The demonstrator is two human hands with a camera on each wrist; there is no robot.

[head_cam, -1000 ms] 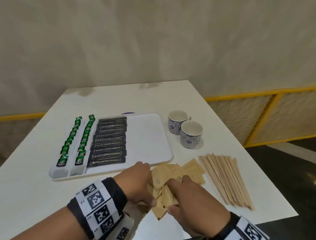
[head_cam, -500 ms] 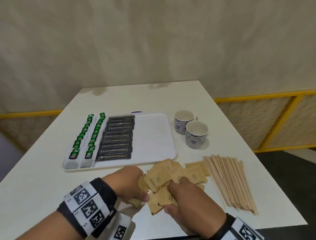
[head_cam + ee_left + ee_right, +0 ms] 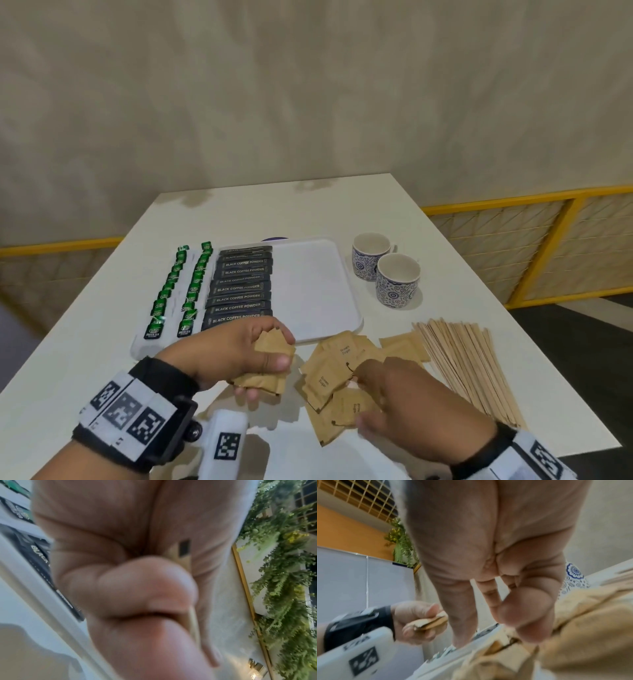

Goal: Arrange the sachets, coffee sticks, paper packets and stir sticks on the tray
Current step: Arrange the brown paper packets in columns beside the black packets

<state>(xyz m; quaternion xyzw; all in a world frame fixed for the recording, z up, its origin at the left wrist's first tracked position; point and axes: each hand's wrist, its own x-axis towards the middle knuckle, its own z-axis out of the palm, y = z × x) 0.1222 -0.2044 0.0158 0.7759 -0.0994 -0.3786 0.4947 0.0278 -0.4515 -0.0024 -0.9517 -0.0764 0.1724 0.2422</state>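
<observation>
The left hand point(image 3: 236, 356) grips a small stack of paper packets point(image 3: 265, 363), fingers curled round it, just off the tray's point(image 3: 318, 298) near edge. The right hand point(image 3: 404, 407) rests on the loose packets point(image 3: 335, 370) beside the tray — fingers bent, its grip hidden. Stir sticks point(image 3: 466, 366) lie further from the tray.

This looks like a café or hotel lounge. A white worktop point(image 3: 257, 212) carries a serving tray point(image 3: 308, 284) with rows of green tea sachets point(image 3: 164, 294) and black coffee sticks point(image 3: 239, 287), two patterned cups point(image 3: 387, 270) near its right edge, brown sugar packets point(image 3: 339, 363) and wooden stir sticks point(image 3: 469, 363). Yellow-framed lattice panels point(image 3: 513, 246) line the plastered wall point(image 3: 308, 85), and hanging greenery point(image 3: 283, 574) decorates the room.
</observation>
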